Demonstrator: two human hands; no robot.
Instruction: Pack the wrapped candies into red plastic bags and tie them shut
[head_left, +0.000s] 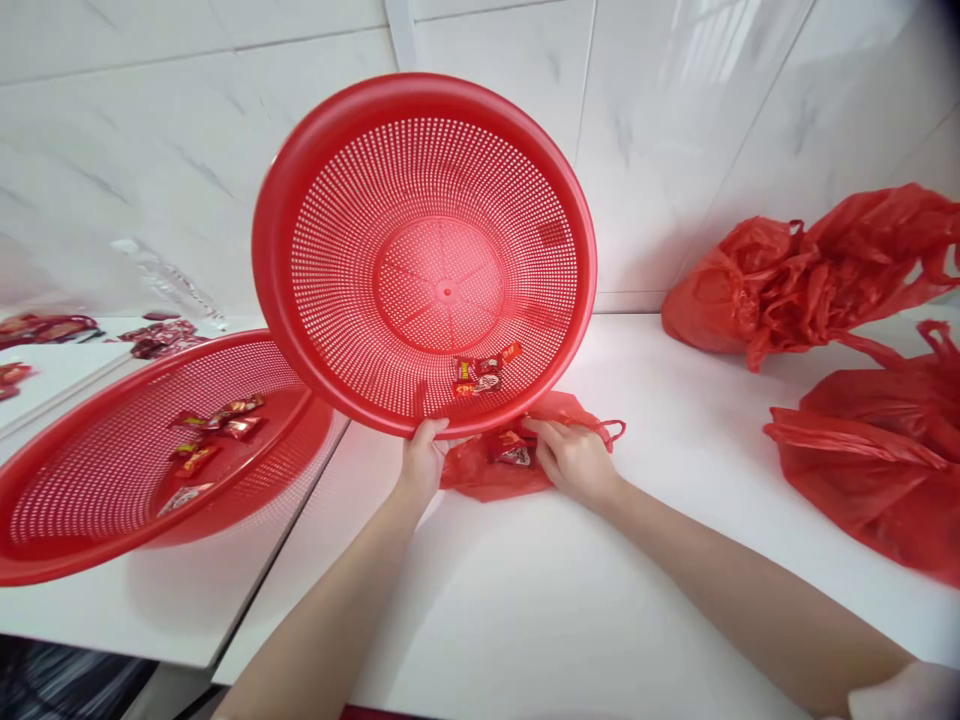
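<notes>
My left hand [422, 462] is closed on the lower rim of a round red plastic basket [435, 130] with mesh sides. The basket is tipped up, its inside facing me, and a few wrapped candies [484, 372] lie low in its wall. Below it on the table is a small red plastic bag [495, 485] with more wrapped candies [514, 450] showing in its mouth. My right hand [577, 460] grips the bag's right edge, fingers curled; the fingertips are partly hidden in the plastic.
At left a second red basket [247, 490] leans at a tilt with several wrapped candies [214, 435] inside. Red plastic bags [750, 290] sit at the right, with another tied bag [862, 440] nearer. A tiled wall [637, 150] rises behind the white table [525, 600], which has a seam at left.
</notes>
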